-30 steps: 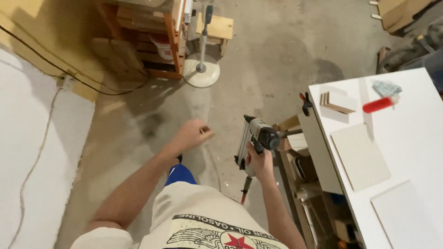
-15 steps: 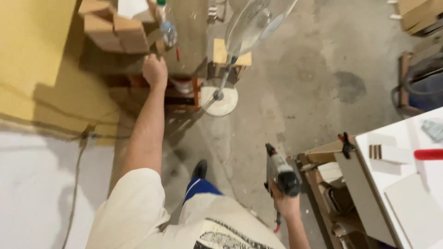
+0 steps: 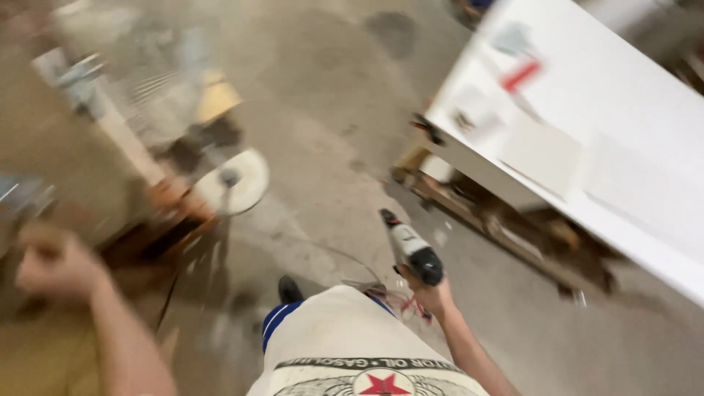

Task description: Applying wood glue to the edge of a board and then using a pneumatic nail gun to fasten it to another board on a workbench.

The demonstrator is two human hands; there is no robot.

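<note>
**A:** What's different from half a second ago?

**B:** The left hand [image 3: 55, 264] was stretched up to the stacked wooden pieces at the top left of the frame. It has come off them and now sits at the left edge, curled into a loose fist. The blur is too heavy to tell whether anything is inside it. The whole view has swung as well: the white worktable [image 3: 623, 125], which was only a corner at the lower right, now fills the upper right.

**B:** The right hand [image 3: 433, 293] has barely changed. It is wrapped tight round the grip of the power drill [image 3: 411, 249], low and centre-right in the frame, close to the person's hip, with its nose pointing up and left over the concrete floor [image 3: 323, 95].

**A:** So what does that mean for the work?

**B:** I'd judge the reach to the shelf is over and the person is turning towards the table, drill kept ready. That's only a reading of the posture.

**A:** Any containers, and what's in them?

**B:** No bin or box I can make out clearly. The nearest thing is the low wooden rack [image 3: 513, 227] under the table edge, holding bits I can't identify. On the tabletop lie flat white panels [image 3: 543, 154] and a red object [image 3: 522, 75], all smeared. At left centre stands a fan's round base [image 3: 235, 183].
</note>
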